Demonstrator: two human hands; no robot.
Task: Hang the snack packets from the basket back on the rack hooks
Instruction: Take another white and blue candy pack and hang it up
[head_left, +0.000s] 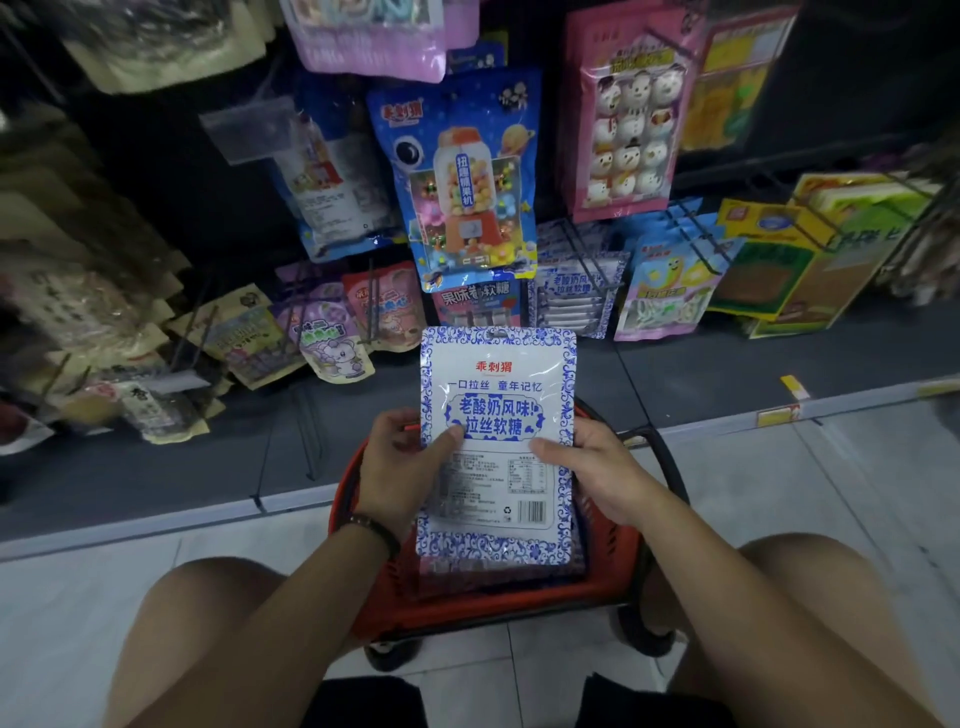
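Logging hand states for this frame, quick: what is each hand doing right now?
Left hand: closed on the left edge of the blue-and-white packet.
Right hand: closed on the same packet's right edge, above the red basket.

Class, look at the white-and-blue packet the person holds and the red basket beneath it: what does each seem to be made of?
White-and-blue packet: likely thin glossy plastic film; it shows sheen, clear patches and a punched hang hole on top. Red basket: probably moulded plastic, judging by its uniform colour and slotted wall; finish hard to judge.
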